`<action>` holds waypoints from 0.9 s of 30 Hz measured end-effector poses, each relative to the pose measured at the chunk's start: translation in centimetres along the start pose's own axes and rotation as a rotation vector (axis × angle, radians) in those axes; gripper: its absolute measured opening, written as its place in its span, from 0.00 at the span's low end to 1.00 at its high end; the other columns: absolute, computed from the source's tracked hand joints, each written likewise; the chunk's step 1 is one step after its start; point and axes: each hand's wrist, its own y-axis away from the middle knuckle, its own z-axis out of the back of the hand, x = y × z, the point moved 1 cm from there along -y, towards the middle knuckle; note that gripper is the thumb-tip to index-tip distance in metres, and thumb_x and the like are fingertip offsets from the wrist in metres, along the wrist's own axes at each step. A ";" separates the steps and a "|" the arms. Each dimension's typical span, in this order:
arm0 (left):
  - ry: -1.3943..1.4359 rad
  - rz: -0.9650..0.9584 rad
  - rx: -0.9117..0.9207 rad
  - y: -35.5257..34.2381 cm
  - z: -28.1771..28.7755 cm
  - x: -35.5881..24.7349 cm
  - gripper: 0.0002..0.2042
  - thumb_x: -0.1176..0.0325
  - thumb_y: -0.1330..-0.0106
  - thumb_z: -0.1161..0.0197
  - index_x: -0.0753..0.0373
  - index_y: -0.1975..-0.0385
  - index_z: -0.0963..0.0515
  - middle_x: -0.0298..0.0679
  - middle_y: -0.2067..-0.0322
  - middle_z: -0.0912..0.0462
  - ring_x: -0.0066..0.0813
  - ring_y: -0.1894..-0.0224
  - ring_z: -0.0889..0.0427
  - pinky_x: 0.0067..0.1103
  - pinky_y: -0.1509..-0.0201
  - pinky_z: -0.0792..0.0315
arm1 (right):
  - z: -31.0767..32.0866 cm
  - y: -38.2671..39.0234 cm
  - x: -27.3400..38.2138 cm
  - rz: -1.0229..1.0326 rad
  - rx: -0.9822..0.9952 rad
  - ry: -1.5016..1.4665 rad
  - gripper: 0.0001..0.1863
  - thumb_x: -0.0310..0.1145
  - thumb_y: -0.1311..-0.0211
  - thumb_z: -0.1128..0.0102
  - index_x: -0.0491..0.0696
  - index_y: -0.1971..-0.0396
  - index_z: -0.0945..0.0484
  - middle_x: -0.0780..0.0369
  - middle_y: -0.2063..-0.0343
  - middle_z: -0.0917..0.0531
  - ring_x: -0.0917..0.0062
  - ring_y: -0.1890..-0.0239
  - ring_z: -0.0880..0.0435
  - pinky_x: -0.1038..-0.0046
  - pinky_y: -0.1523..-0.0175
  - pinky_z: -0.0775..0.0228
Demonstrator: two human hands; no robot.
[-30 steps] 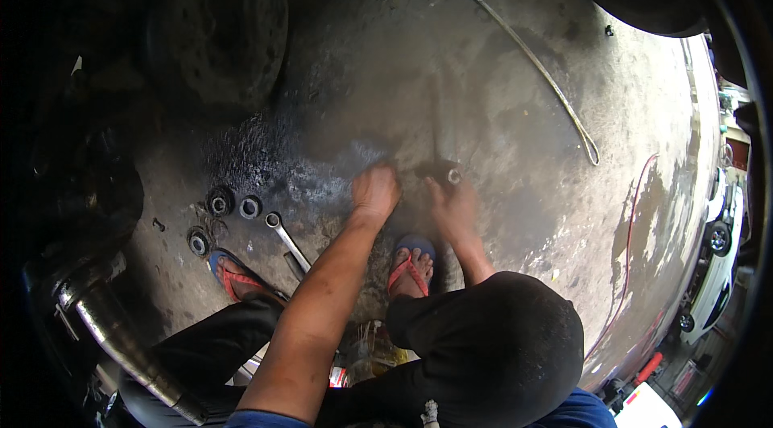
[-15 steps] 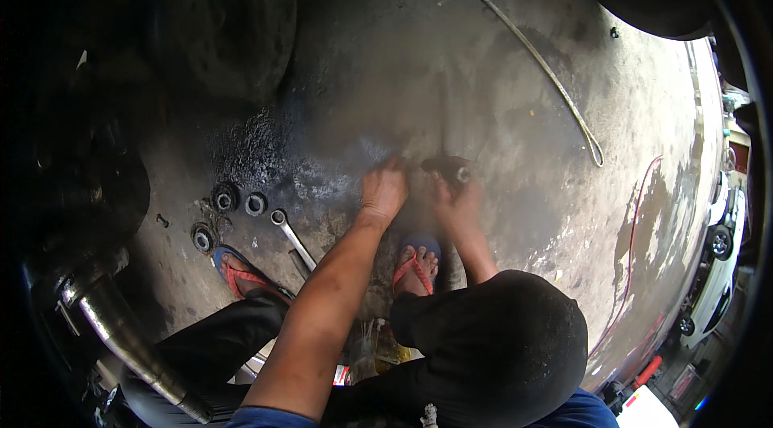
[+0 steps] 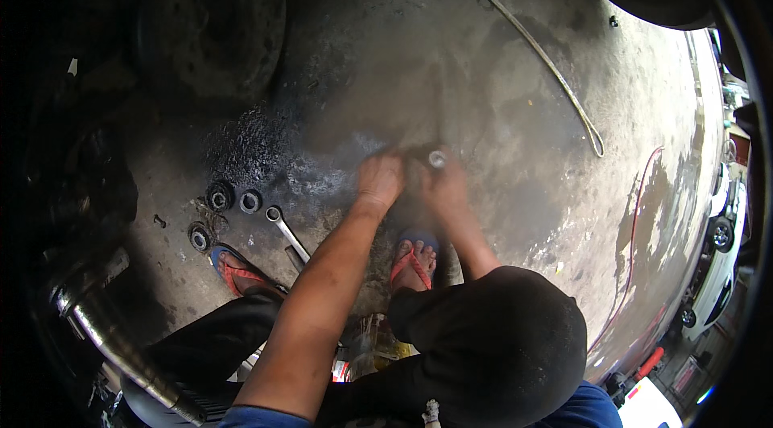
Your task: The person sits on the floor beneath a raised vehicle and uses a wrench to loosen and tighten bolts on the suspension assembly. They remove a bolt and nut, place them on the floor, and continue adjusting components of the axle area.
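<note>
My left hand [image 3: 380, 178] is closed, fingertips curled out of sight and what they hold unclear, just left of my right hand [image 3: 443, 186]. That hand grips a small dark metal part [image 3: 427, 156] with a pale ring at one end; motion blurs both. To the lower left on the stained concrete [image 3: 499, 114] lie three ring-shaped metal parts [image 3: 219, 196] and a combination wrench [image 3: 286, 231] beside another tool [image 3: 294, 257]. My feet in flip-flops [image 3: 411, 267] are below my hands.
A large dark disc [image 3: 213, 25] fills the upper left. A steel shaft [image 3: 121, 347] projects at lower left, beside my leg. A long bent bar [image 3: 547, 70] lies at upper right. A red hose [image 3: 640, 210] runs along the right; a white car [image 3: 717, 267] stands beyond.
My right hand and its dark part have shifted slightly up and left, after the part tilted into clearer view half a second ago. My left hand has risen slightly.
</note>
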 end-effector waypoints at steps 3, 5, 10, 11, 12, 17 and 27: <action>0.016 -0.013 -0.046 0.2 0.2 0.0 0.06 0.71 0.47 0.38 0.60 0.70 0.17 0.43 0.66 0.16 0.46 0.64 0.15 0.36 0.60 0.21 | 0.0 0.0 -0.5 -0.035 -0.079 -0.008 0.16 0.31 0.41 0.33 0.43 0.56 0.26 0.49 0.65 0.17 0.51 0.60 0.17 0.61 0.56 0.26; -0.039 0.023 0.005 0.1 0.3 0.1 0.07 0.68 0.44 0.37 0.61 0.68 0.17 0.42 0.64 0.17 0.46 0.62 0.16 0.37 0.57 0.22 | 0.8 0.3 -0.4 -0.070 -0.106 -0.164 0.13 0.29 0.39 0.35 0.42 0.57 0.25 0.52 0.65 0.16 0.61 0.61 0.15 0.66 0.56 0.25; 0.107 0.072 -0.084 0.3 0.5 0.0 0.05 0.70 0.46 0.36 0.61 0.72 0.17 0.44 0.66 0.17 0.47 0.62 0.17 0.35 0.55 0.23 | 2.9 1.2 0.7 -0.147 -0.141 -0.169 0.10 0.25 0.37 0.37 0.41 0.58 0.25 0.55 0.65 0.14 0.75 0.61 0.15 0.73 0.55 0.25; 0.130 0.099 -0.093 0.3 0.6 0.0 0.04 0.71 0.46 0.37 0.61 0.74 0.17 0.45 0.66 0.16 0.48 0.63 0.17 0.34 0.56 0.23 | 3.0 1.2 0.9 -0.161 -0.136 -0.130 0.10 0.25 0.38 0.37 0.40 0.58 0.25 0.55 0.65 0.14 0.75 0.61 0.15 0.73 0.55 0.25; 0.147 0.115 -0.076 0.3 0.7 -0.1 0.05 0.69 0.46 0.36 0.62 0.72 0.17 0.44 0.66 0.17 0.47 0.62 0.17 0.35 0.54 0.24 | 3.1 1.1 1.1 -0.169 -0.118 -0.136 0.11 0.25 0.38 0.36 0.40 0.58 0.25 0.55 0.65 0.14 0.75 0.61 0.15 0.73 0.55 0.25; 0.186 0.207 -0.042 0.4 0.5 -0.3 0.08 0.65 0.43 0.34 0.63 0.69 0.17 0.43 0.65 0.17 0.46 0.60 0.19 0.35 0.51 0.29 | 2.3 1.1 0.9 -0.091 -0.074 -0.117 0.13 0.26 0.38 0.35 0.41 0.56 0.25 0.55 0.63 0.14 0.71 0.60 0.14 0.72 0.54 0.24; 0.130 0.224 -0.075 -0.4 -0.5 -0.3 0.07 0.65 0.42 0.35 0.62 0.72 0.16 0.44 0.68 0.16 0.47 0.63 0.17 0.36 0.52 0.28 | -0.5 0.9 -0.5 0.024 -0.126 -0.062 0.16 0.26 0.40 0.35 0.43 0.53 0.25 0.52 0.61 0.16 0.61 0.56 0.15 0.68 0.53 0.24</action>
